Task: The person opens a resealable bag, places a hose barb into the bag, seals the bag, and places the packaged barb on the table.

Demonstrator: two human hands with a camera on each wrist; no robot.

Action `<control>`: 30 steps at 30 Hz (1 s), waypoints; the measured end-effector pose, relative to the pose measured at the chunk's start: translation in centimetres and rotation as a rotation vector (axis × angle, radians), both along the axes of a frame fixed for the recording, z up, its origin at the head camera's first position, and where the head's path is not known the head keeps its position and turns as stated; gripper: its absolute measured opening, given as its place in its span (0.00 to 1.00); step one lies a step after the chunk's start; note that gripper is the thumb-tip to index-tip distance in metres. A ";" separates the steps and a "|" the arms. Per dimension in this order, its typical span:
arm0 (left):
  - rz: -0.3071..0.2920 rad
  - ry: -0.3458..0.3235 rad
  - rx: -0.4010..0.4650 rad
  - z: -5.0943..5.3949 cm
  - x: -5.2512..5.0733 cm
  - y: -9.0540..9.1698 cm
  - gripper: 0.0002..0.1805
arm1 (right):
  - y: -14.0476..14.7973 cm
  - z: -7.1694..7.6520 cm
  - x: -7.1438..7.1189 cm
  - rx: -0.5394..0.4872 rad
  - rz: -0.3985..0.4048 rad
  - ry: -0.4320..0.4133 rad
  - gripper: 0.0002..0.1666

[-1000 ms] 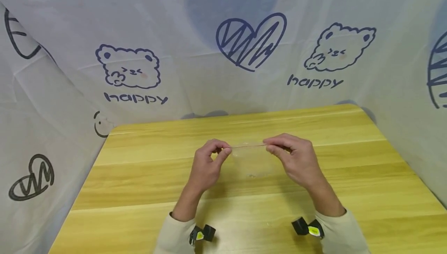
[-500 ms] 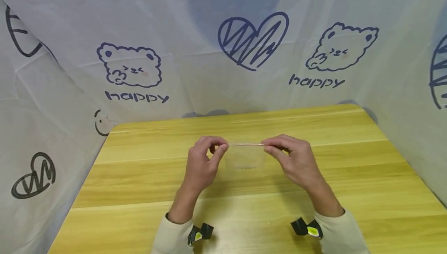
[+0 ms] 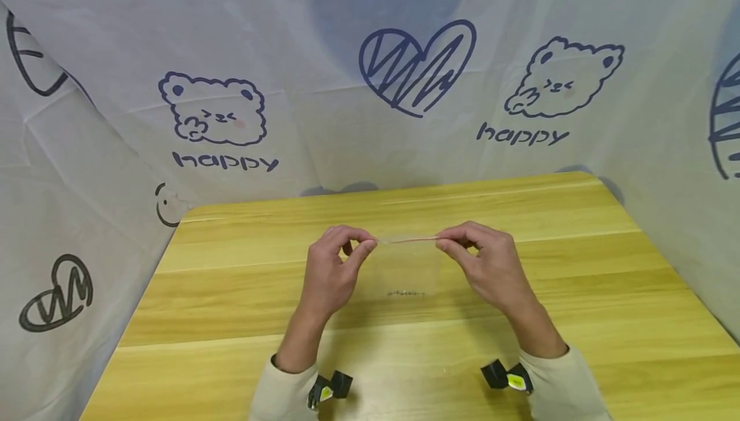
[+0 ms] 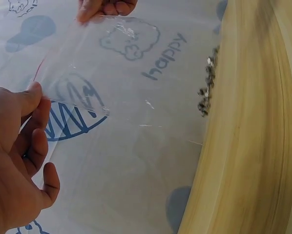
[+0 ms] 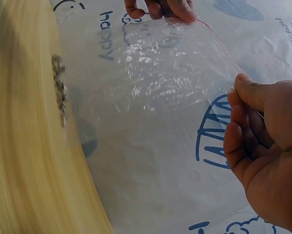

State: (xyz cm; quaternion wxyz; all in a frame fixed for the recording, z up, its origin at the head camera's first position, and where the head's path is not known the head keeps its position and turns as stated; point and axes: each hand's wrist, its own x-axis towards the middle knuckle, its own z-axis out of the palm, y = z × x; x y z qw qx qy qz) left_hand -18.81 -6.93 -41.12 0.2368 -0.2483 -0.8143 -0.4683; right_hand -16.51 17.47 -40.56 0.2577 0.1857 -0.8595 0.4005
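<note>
A clear zip-lock bag [image 3: 407,268] with a red line along its top edge hangs upright between both hands. My left hand [image 3: 332,272] pinches its top left corner between thumb and forefinger. At the top right corner, my right hand [image 3: 489,268] pinches it the same way. Small dark metal pieces [image 4: 208,84], perhaps screws, lie in a row along the bag's bottom; their exact kind is too small to tell. In the right wrist view the pieces [image 5: 59,90] look blurred, and the plastic shines with creases.
A yellow wood-grain table [image 3: 231,292] lies beneath the hands. Behind it hangs a pale cloth [image 3: 324,119] printed with bears, hearts and lettering. Small black devices [image 3: 505,376] are worn at both wrists.
My left hand has moved a little to the left, and the bag's top edge is stretched wider. The metal pieces have shifted and now spread in a line along the bottom.
</note>
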 end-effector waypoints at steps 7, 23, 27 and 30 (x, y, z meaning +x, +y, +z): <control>0.009 -0.004 -0.018 0.1 0.0 0.3 0.06 | 0.0 -0.3 -0.2 0.038 0.013 0.061 0.06; -0.013 -0.018 0.051 -0.3 0.4 1.3 0.06 | -1.0 -0.9 -0.5 0.025 0.043 0.064 0.05; -0.016 -0.012 0.045 -0.4 0.4 1.4 0.06 | -1.2 -0.9 -0.5 0.029 0.042 0.079 0.05; -0.015 -0.013 0.051 -0.4 0.4 1.4 0.06 | -1.3 -1.0 -0.6 0.020 0.052 0.093 0.07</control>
